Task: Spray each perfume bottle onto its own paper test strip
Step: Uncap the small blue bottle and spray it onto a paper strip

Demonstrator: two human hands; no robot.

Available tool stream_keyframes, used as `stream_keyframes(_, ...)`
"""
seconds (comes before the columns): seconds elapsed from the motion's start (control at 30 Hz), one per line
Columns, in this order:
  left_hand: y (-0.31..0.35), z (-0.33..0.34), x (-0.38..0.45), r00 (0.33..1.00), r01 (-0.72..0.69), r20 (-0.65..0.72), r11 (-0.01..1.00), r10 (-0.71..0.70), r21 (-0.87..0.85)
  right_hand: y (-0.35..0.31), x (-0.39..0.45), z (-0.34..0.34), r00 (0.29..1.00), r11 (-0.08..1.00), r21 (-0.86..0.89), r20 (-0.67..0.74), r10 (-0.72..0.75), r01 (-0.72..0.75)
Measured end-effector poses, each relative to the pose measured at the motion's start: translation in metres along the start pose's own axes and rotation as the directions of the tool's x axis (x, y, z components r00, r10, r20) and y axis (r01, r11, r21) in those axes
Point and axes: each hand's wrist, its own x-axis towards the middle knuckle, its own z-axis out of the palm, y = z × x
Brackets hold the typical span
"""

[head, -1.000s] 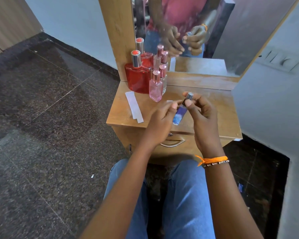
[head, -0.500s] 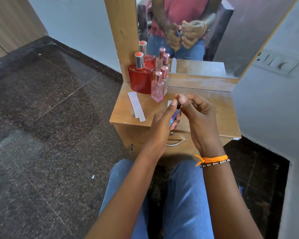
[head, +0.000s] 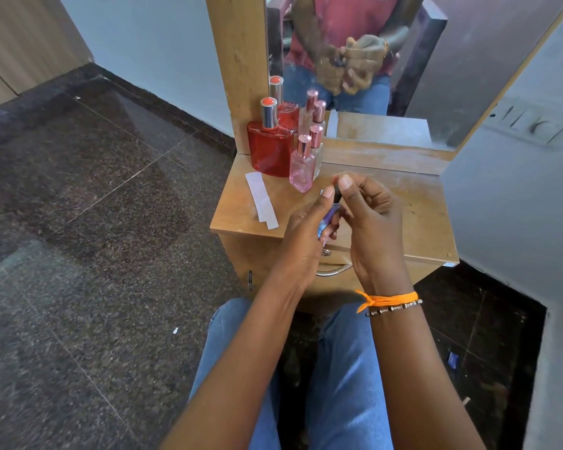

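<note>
Currently both hands hold 1 small blue bottle [head: 328, 219] above the front edge of the wooden surface [head: 413, 216]. Left hand [head: 306, 235] wraps its body; right hand [head: 369, 219] pinches the dark top. Long axis tilted, top pointing up and away toward the mirror [head: 403, 76]. Paper strips [head: 262, 200] lie flat at left; red bottle [head: 268, 151] and pink bottle [head: 302, 167] stand behind. Dark speckled floor [head: 95, 222].

Blue jeans [head: 345, 378], bare forearms, an orange thread [head: 387, 299] and beaded bracelet [head: 394, 309] at the right wrist.
</note>
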Motion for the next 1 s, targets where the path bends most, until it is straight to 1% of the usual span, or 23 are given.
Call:
stream_keyframes(0.07, 0.003, -0.001, 0.001, 1.0, 0.005, -0.003, 1.0, -0.005, 0.006, 0.001, 0.001, 0.0, 0.999, 0.999, -0.021, -0.001, -0.042, 0.042)
stream_keyframes(0.1, 0.005, -0.001, 0.0, 1.0, 0.009, 0.01, 1.0, -0.009, 0.008, 0.001, 0.002, -0.001, 0.999, 0.999, -0.004, 0.025, -0.033, 0.033)
stream_keyframes(0.17, 0.005, 0.0, -0.003, 0.998, 0.034, 0.055, 0.999, -0.033, -0.013, 0.0, 0.005, -0.005, 0.996, 0.999, 0.029, 0.084, 0.026, -0.029)
stream_keyframes(0.23, 0.003, 0.0, -0.005, 0.992, 0.052, 0.116, 0.999, -0.05, -0.012, -0.001, 0.008, -0.012, 0.989, 0.998, 0.018, 0.133, 0.063, -0.066)
stream_keyframes(0.33, 0.006, -0.002, -0.007, 0.989, 0.025, 0.138, 0.983, -0.051, 0.18, -0.006, 0.012, -0.019, 0.976, 0.998, -0.069, 0.218, 0.015, 0.0)
stream_keyframes(0.4, 0.009, -0.003, -0.007, 0.99, -0.007, 0.134, 0.958, -0.033, 0.288, -0.009, 0.013, -0.022, 0.974, 0.991, -0.126, 0.226, -0.016, 0.045)
stream_keyframes(0.53, 0.011, -0.001, -0.008, 0.988, -0.084, 0.154, 0.922, 0.027, 0.377, -0.012, 0.013, -0.026, 0.971, 0.972, -0.227, 0.239, -0.003, 0.058)
stream_keyframes(0.63, 0.011, 0.003, -0.009, 0.985, -0.134, 0.153, 0.921, 0.082, 0.365, -0.013, 0.01, -0.025, 0.971, 0.968, -0.241, 0.238, -0.006, 0.065)
stream_keyframes(0.73, 0.009, 0.002, -0.009, 0.981, -0.165, 0.156, 0.921, 0.116, 0.353, -0.011, 0.008, -0.024, 0.985, 0.973, -0.224, 0.171, -0.025, 0.063)
stream_keyframes(0.9, 0.006, 0.003, -0.01, 0.985, -0.147, 0.132, 0.927, 0.107, 0.344, -0.01, 0.008, -0.023, 0.988, 0.97, -0.229, 0.147, -0.043, 0.076)
stream_keyframes(1.0, 0.005, 0.006, -0.009, 0.986, -0.143, 0.131, 0.934, 0.105, 0.327, -0.009, 0.005, -0.019, 0.984, 0.973, -0.211, 0.169, -0.063, 0.098)
